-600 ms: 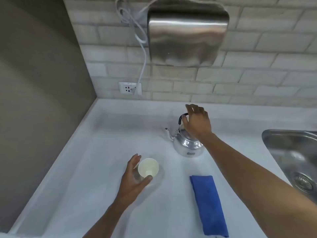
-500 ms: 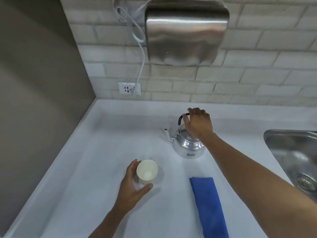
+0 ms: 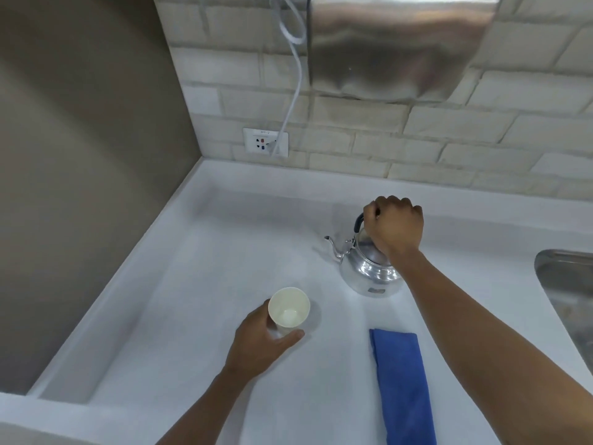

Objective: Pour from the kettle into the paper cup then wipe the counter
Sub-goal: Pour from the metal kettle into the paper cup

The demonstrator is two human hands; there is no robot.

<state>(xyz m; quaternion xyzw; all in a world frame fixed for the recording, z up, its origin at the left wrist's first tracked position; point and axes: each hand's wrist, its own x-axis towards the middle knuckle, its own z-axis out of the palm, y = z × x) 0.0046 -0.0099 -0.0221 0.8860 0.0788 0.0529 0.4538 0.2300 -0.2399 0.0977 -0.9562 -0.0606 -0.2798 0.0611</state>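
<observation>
A small shiny metal kettle [image 3: 369, 271] stands upright on the white counter [image 3: 199, 284], spout pointing left. My right hand [image 3: 393, 224] is closed over its dark top handle. To the front left stands a white paper cup [image 3: 288, 308], upright and looking empty. My left hand [image 3: 260, 340] wraps around the cup's lower wall, thumb on its right side. A folded blue cloth [image 3: 402, 380] lies flat on the counter below the kettle, under my right forearm.
A steel sink [image 3: 568, 297] sits at the right edge. On the tiled back wall hang a steel hand dryer [image 3: 394, 46] and a white socket [image 3: 265, 142] with its cord plugged in. A brown wall [image 3: 80, 155] bounds the counter's left side.
My right hand has closed fully over the kettle handle. My left hand has tightened around the cup. The kettle stays on the counter.
</observation>
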